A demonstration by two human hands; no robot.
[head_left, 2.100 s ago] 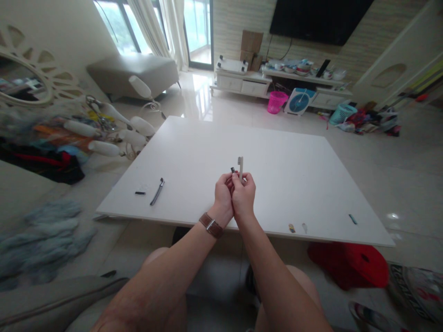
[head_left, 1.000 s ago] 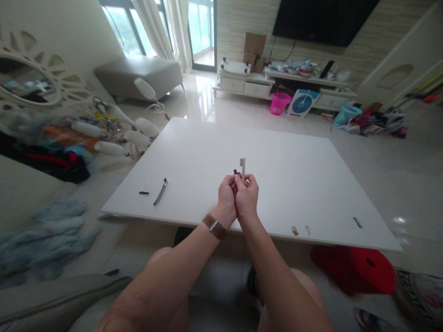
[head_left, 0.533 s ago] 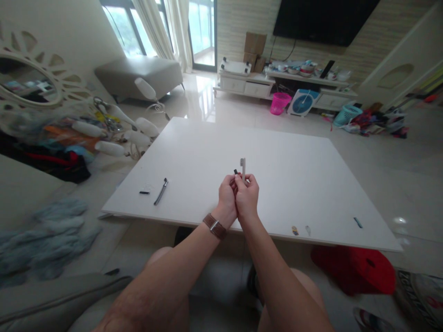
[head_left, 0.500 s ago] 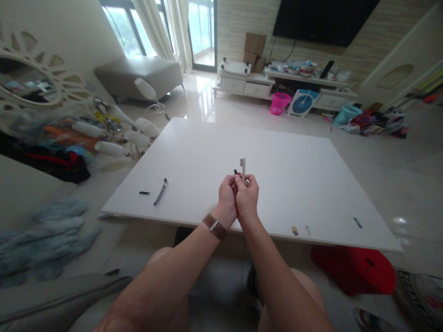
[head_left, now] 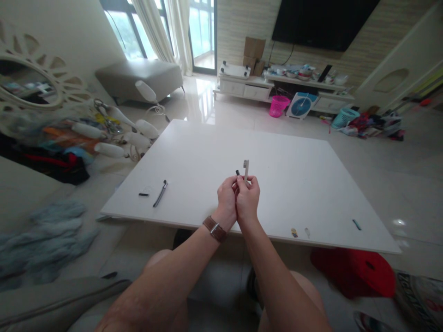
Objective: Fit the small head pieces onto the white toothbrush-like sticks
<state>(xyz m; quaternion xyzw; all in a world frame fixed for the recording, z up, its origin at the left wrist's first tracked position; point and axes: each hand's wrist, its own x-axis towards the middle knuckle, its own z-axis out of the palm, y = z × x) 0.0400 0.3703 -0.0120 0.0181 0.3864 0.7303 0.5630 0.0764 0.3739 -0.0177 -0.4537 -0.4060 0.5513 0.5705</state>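
Note:
My hands are held together above the near middle of the white table (head_left: 194, 152). My right hand (head_left: 248, 199), fingers closed, grips a pale toothbrush (head_left: 246, 169); its bristle head points up and faces left. My left hand (head_left: 226, 197) is closed too, pressed against the right one. A small black-tipped piece (head_left: 237, 172) pokes up between the two hands, by the right thumb. Which hand grips it I cannot tell, and its lower part is hidden. A brown-strapped watch (head_left: 214, 228) is on my left wrist.
A grey razor-like tool (head_left: 160, 193) and a short black bar (head_left: 143, 194) lie on the table's left side. Near the front edge lie a small yellow-and-dark piece (head_left: 294, 233) and a clear piece (head_left: 307, 233). A dark strip (head_left: 356, 224) lies far right. A red stool (head_left: 353, 272) stands below.
The toothbrush and the black-tipped piece have shifted slightly to the right in my fingers. My hands stay together in almost the same place. The view has tipped a little.

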